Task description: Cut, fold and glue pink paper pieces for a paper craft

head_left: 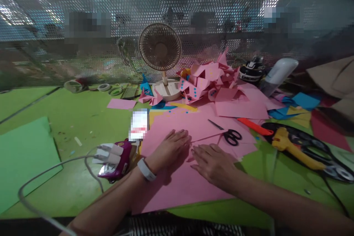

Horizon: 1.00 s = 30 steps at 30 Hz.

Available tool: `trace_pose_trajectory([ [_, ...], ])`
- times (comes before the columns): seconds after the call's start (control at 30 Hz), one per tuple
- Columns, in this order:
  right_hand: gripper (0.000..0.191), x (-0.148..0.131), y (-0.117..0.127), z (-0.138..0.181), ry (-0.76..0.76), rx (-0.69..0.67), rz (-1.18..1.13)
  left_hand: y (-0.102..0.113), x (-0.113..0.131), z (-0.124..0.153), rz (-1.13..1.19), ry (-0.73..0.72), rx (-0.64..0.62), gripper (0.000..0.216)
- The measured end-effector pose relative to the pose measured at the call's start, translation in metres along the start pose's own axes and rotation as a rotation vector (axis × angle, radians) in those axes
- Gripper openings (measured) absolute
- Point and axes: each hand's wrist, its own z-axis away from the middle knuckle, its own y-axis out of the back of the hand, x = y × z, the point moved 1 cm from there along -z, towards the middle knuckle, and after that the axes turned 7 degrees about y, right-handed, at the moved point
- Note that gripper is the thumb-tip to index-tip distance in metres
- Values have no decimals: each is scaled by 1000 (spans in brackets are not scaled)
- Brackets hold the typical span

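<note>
Pink paper sheets lie in overlapping layers on the green table. My left hand rests flat on them, fingers stretched out and pointing right. Close beside it, my right hand lies palm down with its fingers extended to the left. A small gap separates the fingertips, and a folded bit of pink paper partly shows there. What lies under the palms is hidden. Black-handled scissors sit on the paper just beyond my right hand, blades pointing to the upper left.
A fan stands at the back beside a pile of cut pink paper. A lit phone, purple power strip and grey cable are at left. A yellow-handled tool and an orange cutter lie right. Mesh rises behind.
</note>
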Motion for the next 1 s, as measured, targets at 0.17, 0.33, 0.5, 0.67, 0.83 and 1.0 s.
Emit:
trace_pose_trajectory([
  [0.17,47,1,-2,-1,-90,-32,23,7,5,3,-24,-15,97,36],
  [0.33,42,5,0,-3,-131,-90,-22,21,27,18,-4,-25,141,20],
  [0.5,44,7,0,-4,-148,-102,-36,18,39,25,-102,-57,36,14],
  [0.67,35,16,9,-4,-211,-82,-61,14,36,23,-139,-50,17,20],
  [0.83,22,31,16,-2,-272,-117,-221,12,35,23,-192,-78,0,24],
  [1.0,18,43,14,0,-228,-130,-337,9,35,24,-271,-97,23,30],
])
